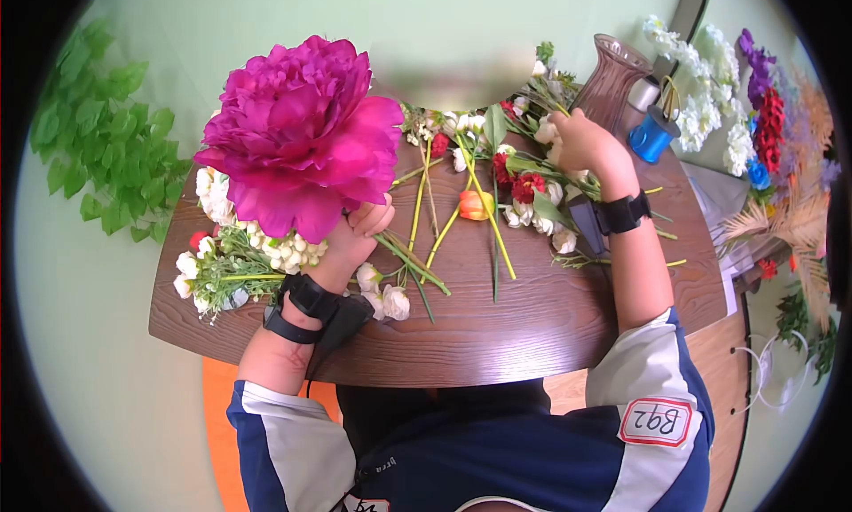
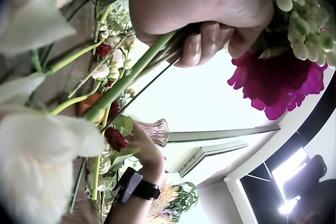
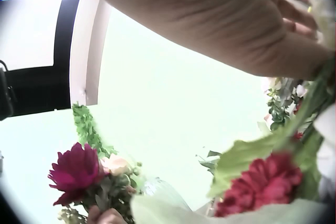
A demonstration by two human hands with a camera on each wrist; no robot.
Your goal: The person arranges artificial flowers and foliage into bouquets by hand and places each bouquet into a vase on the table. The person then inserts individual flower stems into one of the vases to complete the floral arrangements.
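Note:
A large magenta peony (image 1: 302,135) stands over the table's left side in the head view. Below its petals the left hand (image 1: 355,232) grips a bundle of green stems (image 1: 413,263); in the left wrist view the curled fingers of that hand (image 2: 194,35) wrap the stems, with the magenta bloom (image 2: 278,82) beyond. At the back right, the right hand (image 1: 586,144) is among white and red flowers (image 1: 528,188), its thumb and fingers together at a stem. The right wrist view shows this hand (image 3: 220,19) above a red flower (image 3: 262,184); its fingertips are partly cut off.
Loose stems and an orange flower (image 1: 476,205) lie mid-table (image 1: 497,334). White flowers (image 1: 213,192) lie at the left. A glass vase (image 1: 611,77) and a blue spool (image 1: 654,135) stand at the back right. Green leaves (image 1: 98,122) hang at the left; more flowers (image 1: 770,139) are right.

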